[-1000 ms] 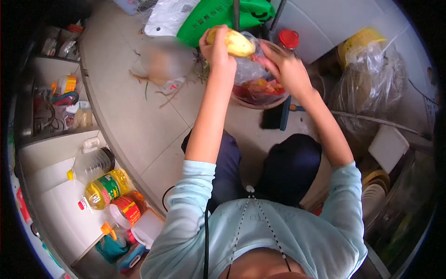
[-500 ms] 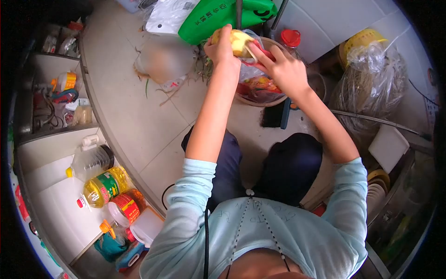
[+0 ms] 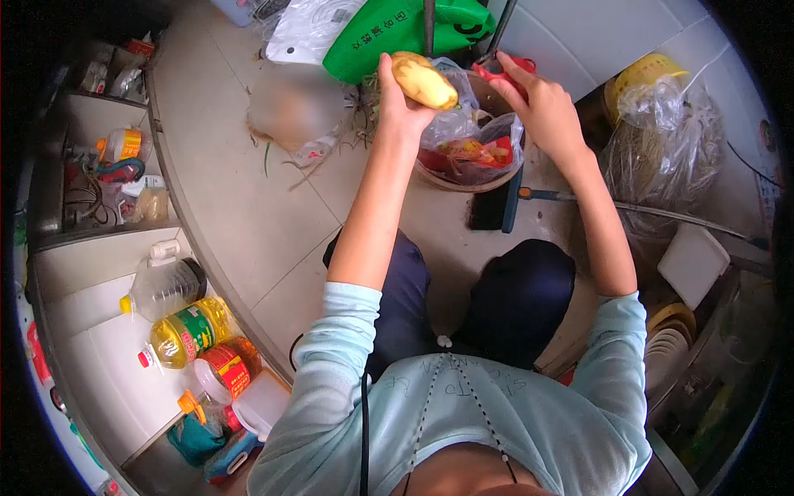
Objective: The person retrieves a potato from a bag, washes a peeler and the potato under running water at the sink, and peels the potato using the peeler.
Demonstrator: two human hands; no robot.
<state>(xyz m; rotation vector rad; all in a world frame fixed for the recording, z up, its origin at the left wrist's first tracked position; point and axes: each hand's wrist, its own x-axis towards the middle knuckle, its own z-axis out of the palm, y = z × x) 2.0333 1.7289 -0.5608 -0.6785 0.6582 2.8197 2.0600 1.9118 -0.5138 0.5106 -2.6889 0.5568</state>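
My left hand [image 3: 403, 106] grips a partly peeled potato [image 3: 424, 80], whose pale yellow flesh shows at the lower end while brown skin stays near the top. To the right, and apart from the potato, my right hand [image 3: 542, 107] is closed on a red-handled peeler [image 3: 488, 73]; my fingers cover part of it. Below both hands stands a round waste bin [image 3: 451, 183] lined with a clear plastic bag, with red and orange wrappers [image 3: 475, 153] inside.
A broom [image 3: 496, 205] lies beside the bin. Behind it are a green bag [image 3: 376, 41] and a white plastic bag [image 3: 310, 29]. An open drawer [image 3: 91, 355] with several bottles is at left; a plastic-wrapped bundle [image 3: 662, 149] stands at right.
My right hand has drawn the peeler away from the potato, up and to the right. The potato is tilted differently in my left hand, its peeled end now pointing down and right.
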